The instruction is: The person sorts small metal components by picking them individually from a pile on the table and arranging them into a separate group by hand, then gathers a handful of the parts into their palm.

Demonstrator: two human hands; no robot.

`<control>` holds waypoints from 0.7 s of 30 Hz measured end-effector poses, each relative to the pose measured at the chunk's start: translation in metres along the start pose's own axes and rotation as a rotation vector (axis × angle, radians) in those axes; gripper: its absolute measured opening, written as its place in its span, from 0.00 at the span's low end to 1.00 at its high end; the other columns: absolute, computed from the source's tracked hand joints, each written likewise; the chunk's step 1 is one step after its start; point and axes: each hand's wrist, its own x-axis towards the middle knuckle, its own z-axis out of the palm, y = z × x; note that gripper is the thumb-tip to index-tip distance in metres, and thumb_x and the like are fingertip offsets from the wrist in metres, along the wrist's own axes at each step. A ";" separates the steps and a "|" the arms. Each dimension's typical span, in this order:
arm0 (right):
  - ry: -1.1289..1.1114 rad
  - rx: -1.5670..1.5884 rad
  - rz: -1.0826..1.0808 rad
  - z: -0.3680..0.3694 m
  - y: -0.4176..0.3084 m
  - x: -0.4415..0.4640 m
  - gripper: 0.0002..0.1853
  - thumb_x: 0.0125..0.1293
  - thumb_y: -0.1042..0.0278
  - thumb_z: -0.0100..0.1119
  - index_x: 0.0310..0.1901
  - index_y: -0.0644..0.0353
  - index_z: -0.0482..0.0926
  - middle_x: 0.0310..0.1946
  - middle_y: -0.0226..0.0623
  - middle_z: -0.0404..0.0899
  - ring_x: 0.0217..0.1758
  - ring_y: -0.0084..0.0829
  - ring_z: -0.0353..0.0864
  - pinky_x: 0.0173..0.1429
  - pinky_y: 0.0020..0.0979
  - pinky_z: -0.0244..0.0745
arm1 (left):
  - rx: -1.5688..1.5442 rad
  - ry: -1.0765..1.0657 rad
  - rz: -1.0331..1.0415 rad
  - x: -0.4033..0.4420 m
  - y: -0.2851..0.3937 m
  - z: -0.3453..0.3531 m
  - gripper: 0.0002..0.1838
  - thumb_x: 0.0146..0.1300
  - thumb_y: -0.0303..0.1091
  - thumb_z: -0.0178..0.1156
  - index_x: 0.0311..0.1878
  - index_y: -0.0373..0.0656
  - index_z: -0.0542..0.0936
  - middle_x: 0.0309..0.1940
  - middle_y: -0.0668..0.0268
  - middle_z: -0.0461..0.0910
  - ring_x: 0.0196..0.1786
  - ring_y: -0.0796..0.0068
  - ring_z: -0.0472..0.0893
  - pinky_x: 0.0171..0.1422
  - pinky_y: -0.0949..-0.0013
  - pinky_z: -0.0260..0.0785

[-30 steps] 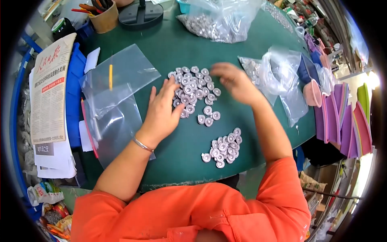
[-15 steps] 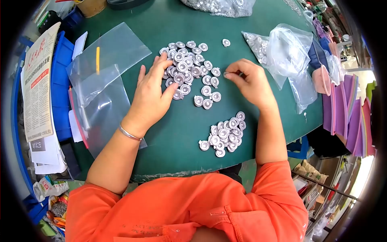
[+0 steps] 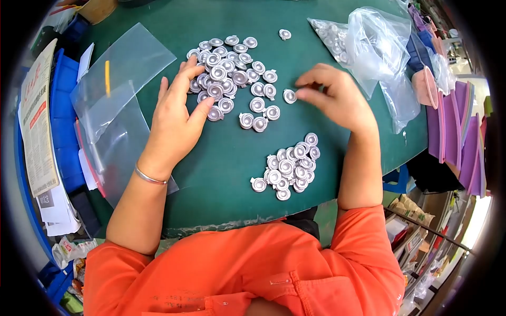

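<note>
Many small round grey metal pieces with raised rings lie in a large pile (image 3: 226, 66) on the green table. At its left edge rests my left hand (image 3: 179, 110), fingers spread and the tips touching the outer pieces. My right hand (image 3: 334, 97) hovers to the right of the pile, thumb and forefinger apart. One single grey metal piece (image 3: 290, 96) lies flat on the table just by the right thumb tip. Closer to my body sits a smaller pile (image 3: 287, 167) of the same pieces. Another lone piece (image 3: 284, 34) lies farther back.
Flat clear plastic bags (image 3: 124, 68) lie at the left, with a yellow strip (image 3: 107, 78) on them. Beside them are blue bins (image 3: 66, 116) and a newspaper (image 3: 39, 116). A clear bag of grey pieces (image 3: 332, 39) and crumpled plastic (image 3: 377, 47) lie back right, near purple foam sheets (image 3: 448, 126).
The right thumb and forefinger have parted from a grey piece they were pinching, which now lies on the table. The left hand stays at the pile; the whole view has shifted slightly.
</note>
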 end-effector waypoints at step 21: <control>-0.090 0.054 0.073 0.009 -0.015 0.005 0.11 0.53 0.78 0.71 0.38 0.63 0.82 0.30 0.32 0.77 0.33 0.25 0.77 0.37 0.27 0.72 | -0.003 -0.004 0.017 0.000 -0.001 0.000 0.25 0.63 0.30 0.60 0.63 0.41 0.68 0.70 0.51 0.65 0.74 0.53 0.62 0.78 0.43 0.44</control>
